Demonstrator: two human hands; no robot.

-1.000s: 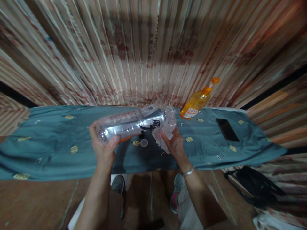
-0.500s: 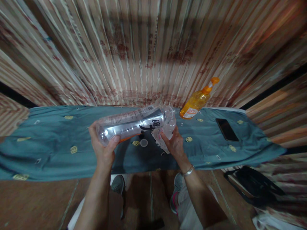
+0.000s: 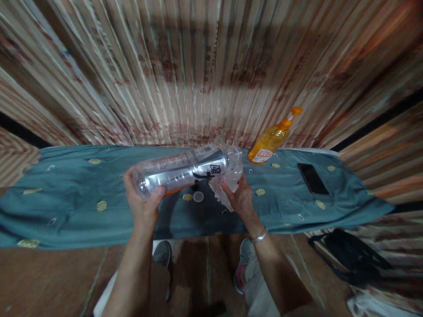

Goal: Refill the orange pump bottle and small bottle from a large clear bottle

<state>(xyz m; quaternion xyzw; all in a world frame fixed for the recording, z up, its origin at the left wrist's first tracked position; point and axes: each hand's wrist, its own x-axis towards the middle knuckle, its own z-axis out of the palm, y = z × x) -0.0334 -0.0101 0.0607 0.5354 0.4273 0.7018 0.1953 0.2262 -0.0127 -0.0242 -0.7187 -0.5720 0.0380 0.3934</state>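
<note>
My left hand (image 3: 142,207) grips the base end of a large clear plastic bottle (image 3: 185,169) that lies nearly on its side above the table, its mouth pointing right. My right hand (image 3: 240,198) holds a clear crinkled plastic container (image 3: 231,178) right under the bottle's mouth. A small round cap (image 3: 198,197) lies on the teal tablecloth (image 3: 72,198) between my hands.
An orange bottle (image 3: 271,141) with an orange spout stands at the back right by the striped curtain (image 3: 198,75). A black phone (image 3: 313,178) lies flat on the cloth to the right. A black bag (image 3: 350,257) sits on the floor at lower right.
</note>
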